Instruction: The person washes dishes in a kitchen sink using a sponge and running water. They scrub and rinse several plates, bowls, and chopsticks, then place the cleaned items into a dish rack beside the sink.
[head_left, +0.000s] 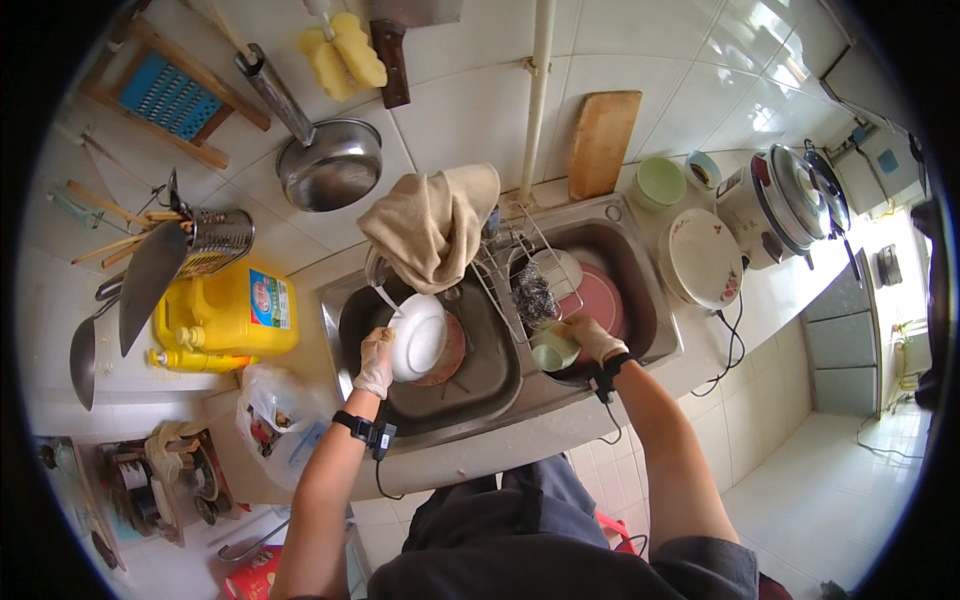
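My left hand (376, 363), in a thin pale glove, grips the rim of a white bowl (420, 337) over the left basin (472, 390). Water appears to run from the faucet (377, 271) onto the bowl, and a reddish plate (452, 352) shows partly behind it. In the right basin (651, 330), my gloved right hand (596, 340) has its fingers on a small light green bowl (553, 351). Behind that hand are a pink round dish (600, 300) and a white bowl (561, 270). A steel scouring pad (534, 294) sits beside the wire rack (501, 300).
A beige cloth (435, 225) drapes over the faucet. Yellow detergent jugs (232, 307) and a plastic bag (277, 420) stand left. To the right are stacked plates (705, 259), green bowls (660, 182), a cooker (757, 210) and a cutting board (604, 146). A saucepan (330, 165) hangs above.
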